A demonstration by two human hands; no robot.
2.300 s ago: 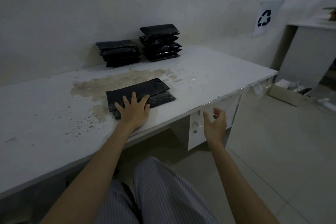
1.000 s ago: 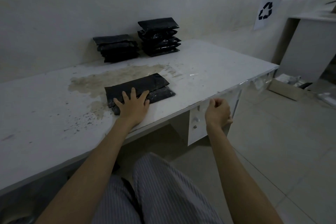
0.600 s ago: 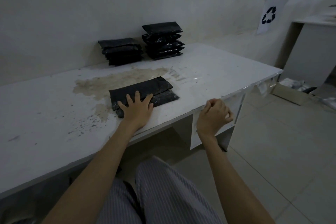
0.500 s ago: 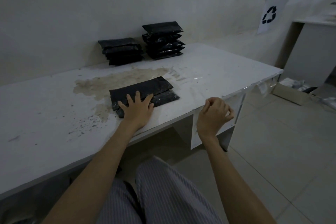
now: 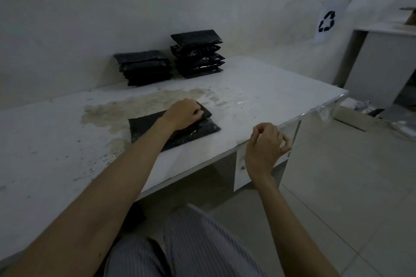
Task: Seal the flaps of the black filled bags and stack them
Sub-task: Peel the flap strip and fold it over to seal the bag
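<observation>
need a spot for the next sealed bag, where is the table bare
Bare: the right end of the table, between the taller stack and the front edge, and the near-left stretch left of the left forearm. Crowded: the back by the wall, where both stacks sit with the lower stack, and the middle, where the left hand grips the black bag.

A flat black filled bag [image 5: 180, 129] is laid on the white counter [image 5: 258, 96] near its front edge, long side running left to right and skewed so that the right end sits farther back. Its flap is folded over along the far edge, and the glossy body is exposed at the near right corner. Two stacks of like bags are set at the back of the counter against the wall: a lower left stack [image 5: 144, 67] and a taller right stack [image 5: 198, 54], just beside each other, their plastic creased and shiny.
</observation>
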